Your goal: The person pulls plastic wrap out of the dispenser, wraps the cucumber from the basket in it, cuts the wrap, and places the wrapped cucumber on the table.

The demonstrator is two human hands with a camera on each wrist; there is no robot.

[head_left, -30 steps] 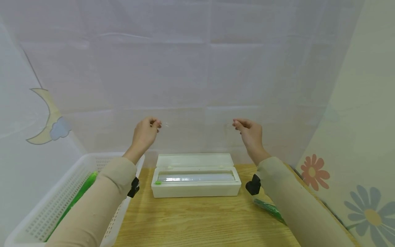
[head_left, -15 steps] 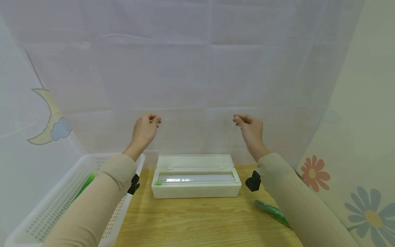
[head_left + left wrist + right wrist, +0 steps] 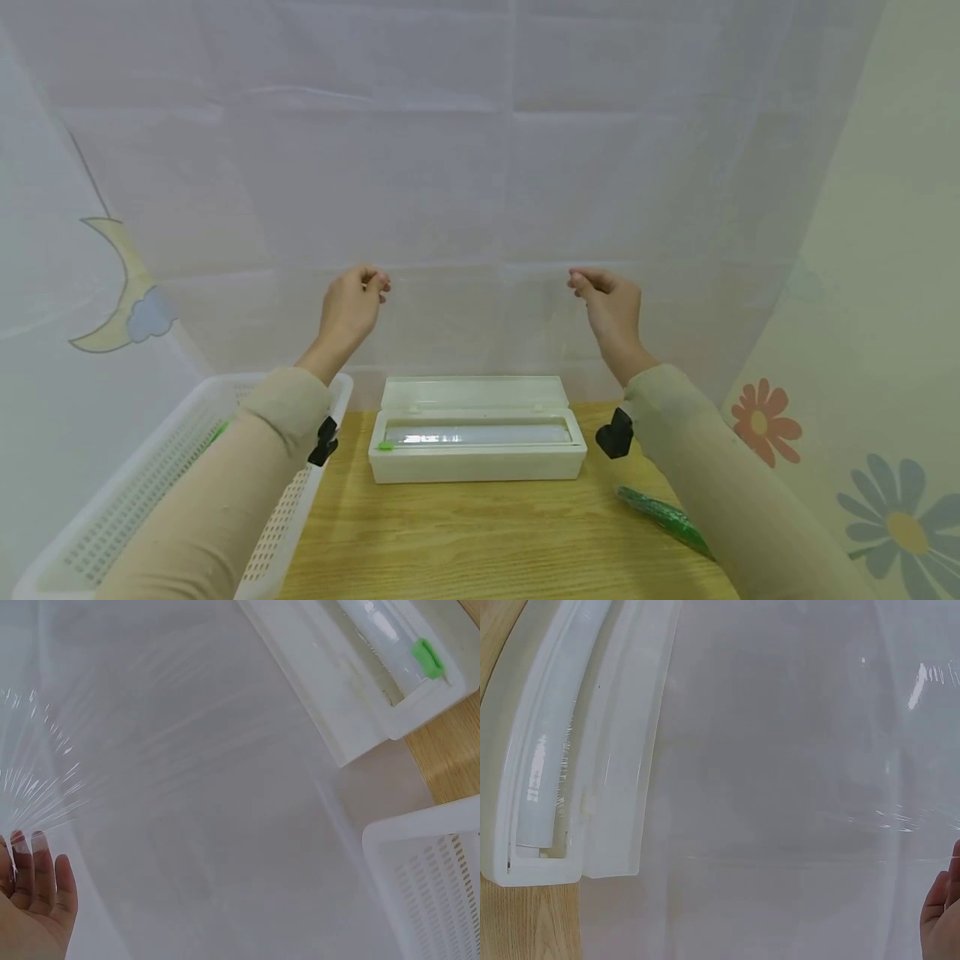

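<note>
My left hand (image 3: 351,304) pinches one corner of a clear sheet of cling film (image 3: 45,780), which fans out in creases from the fingertips in the left wrist view. Level with it, my right hand (image 3: 613,312) has thumb and fingertips together at the film's other side; glints mark the sheet in the right wrist view. Both hands are raised above a white cling film dispenser (image 3: 477,468), its lid tipped back. Inside it lies the film roll (image 3: 480,434), and a green slider (image 3: 386,446) sits at the left end. In the head view the stretched film is almost invisible.
A white perforated basket (image 3: 341,400) stands at the left, with a bit of something green (image 3: 219,431) showing past my sleeve. On the wooden table (image 3: 450,542), a green cucumber (image 3: 663,517) in shiny film lies at the right, partly behind my forearm. A pale sheeted wall rises behind.
Both hands have risen slightly in step, still pinching the film and about equally far apart. My left sleeve now covers more of the green thing in the basket. The dispenser stays put.
</note>
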